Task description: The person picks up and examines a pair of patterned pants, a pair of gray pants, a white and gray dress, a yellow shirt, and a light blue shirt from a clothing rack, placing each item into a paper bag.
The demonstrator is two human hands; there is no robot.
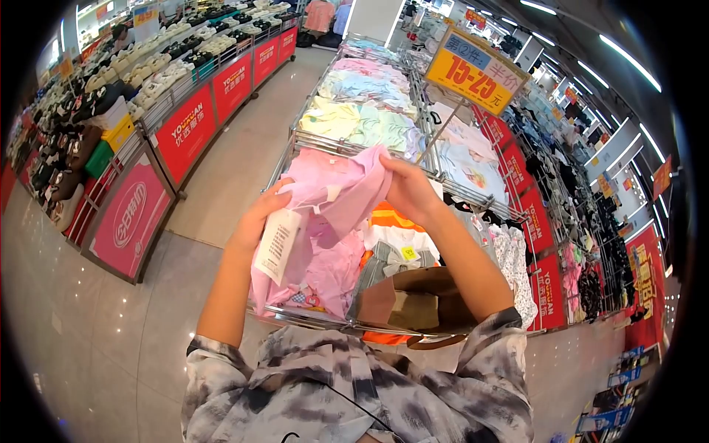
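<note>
A pink cotton garment [332, 214] with a white paper label [278, 244] is gripped by the left hand [258, 214] and right hand [410, 190] above the wire display bin [310, 319]

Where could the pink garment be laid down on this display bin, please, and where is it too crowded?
No bare patch shows in the wire bin: folded clothes fill it. The flattest spot is the pale green stack beyond the pink garment. Nearer, the brown bag and orange clothing crowd the near end. Both the left hand and right hand hold the garment. The floor aisle left of the bin is open.
</note>
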